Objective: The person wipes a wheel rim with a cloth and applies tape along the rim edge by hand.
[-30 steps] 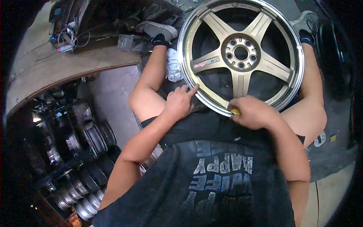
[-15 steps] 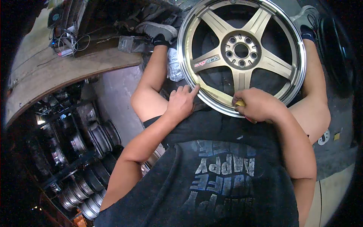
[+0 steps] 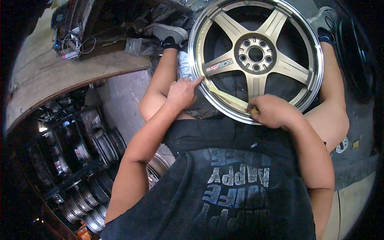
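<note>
A bronze five-spoke wheel rim (image 3: 256, 82) with a polished outer lip lies between the person's legs. Pale yellow masking tape (image 3: 230, 99) runs along the inside of the lip at lower left, its loose stretch leading to my right hand (image 3: 276, 111). That hand is closed on a small yellow tape roll (image 3: 254, 111), mostly hidden by the fingers, at the rim's bottom edge. My left hand (image 3: 182, 93) has its index finger stretched out onto the taped lip at left, just below the lettered spoke. Its other fingers are loosely curled, with nothing in them.
Several metal rims (image 3: 82, 152) sit on a dark rack at lower left. A curved wooden board (image 3: 76, 86) stands above it, with cables and a small box on top. A crumpled white cloth (image 3: 183, 66) lies beside the rim, and a dark tyre (image 3: 354, 60) at far right.
My left hand has moved up and left along the lip, its index fingertip now higher on the tape. My right hand stays at nearly the same place, turned slightly.
</note>
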Action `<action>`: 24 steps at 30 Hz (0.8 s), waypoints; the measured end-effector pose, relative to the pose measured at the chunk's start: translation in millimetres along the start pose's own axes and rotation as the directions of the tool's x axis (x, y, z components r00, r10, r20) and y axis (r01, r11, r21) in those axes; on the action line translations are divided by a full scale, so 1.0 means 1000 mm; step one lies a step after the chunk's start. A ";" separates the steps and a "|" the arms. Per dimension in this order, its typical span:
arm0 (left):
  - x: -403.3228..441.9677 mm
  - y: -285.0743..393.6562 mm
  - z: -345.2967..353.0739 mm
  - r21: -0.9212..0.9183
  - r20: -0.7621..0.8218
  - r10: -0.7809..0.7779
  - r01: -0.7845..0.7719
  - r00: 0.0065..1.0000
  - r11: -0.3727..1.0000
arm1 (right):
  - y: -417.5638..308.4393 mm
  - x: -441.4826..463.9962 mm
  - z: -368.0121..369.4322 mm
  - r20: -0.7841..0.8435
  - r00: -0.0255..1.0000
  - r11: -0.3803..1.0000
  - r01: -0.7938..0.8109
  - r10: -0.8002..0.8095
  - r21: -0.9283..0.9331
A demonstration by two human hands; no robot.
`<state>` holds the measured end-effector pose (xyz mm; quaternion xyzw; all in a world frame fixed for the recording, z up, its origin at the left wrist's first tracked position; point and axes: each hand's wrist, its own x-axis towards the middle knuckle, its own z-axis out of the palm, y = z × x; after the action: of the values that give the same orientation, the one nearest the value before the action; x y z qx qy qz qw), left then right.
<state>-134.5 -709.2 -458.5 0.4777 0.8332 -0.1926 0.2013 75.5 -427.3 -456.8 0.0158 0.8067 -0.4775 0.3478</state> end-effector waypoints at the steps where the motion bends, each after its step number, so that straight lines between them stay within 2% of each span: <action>1: -0.001 0.004 -0.002 0.004 -0.003 0.003 -0.003 1.000 1.000 | 0.001 0.001 0.000 -0.003 1.000 1.000 -0.011 0.011 0.000; 3: -0.008 0.022 -0.004 -0.069 0.107 0.028 -0.021 0.994 0.997 | 0.000 0.000 -0.002 0.006 1.000 1.000 -0.022 0.022 -0.004; 5: -0.018 0.041 -0.001 -0.166 0.122 0.076 -0.055 0.990 0.985 | -0.001 0.000 -0.005 0.020 0.999 1.000 -0.030 0.031 -0.008; 8: -0.029 0.070 -0.005 -0.225 0.174 0.044 -0.003 0.984 0.974 | -0.001 -0.001 -0.005 0.034 0.999 1.000 0.004 -0.003 -0.024; 13: -0.040 0.087 0.008 -0.184 0.172 0.023 0.009 0.985 0.983 | 0.006 0.003 0.002 0.011 0.998 0.998 0.069 -0.069 0.007; 24: -0.042 0.087 0.018 -0.118 0.134 0.053 -0.038 0.989 0.992 | 0.004 0.007 0.002 0.023 0.999 0.999 0.039 -0.039 0.011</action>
<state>-36.2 -707.7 -462.6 0.4699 0.8159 -0.1722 0.2897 72.5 -428.3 -464.9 -0.0035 0.8002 -0.4888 0.3476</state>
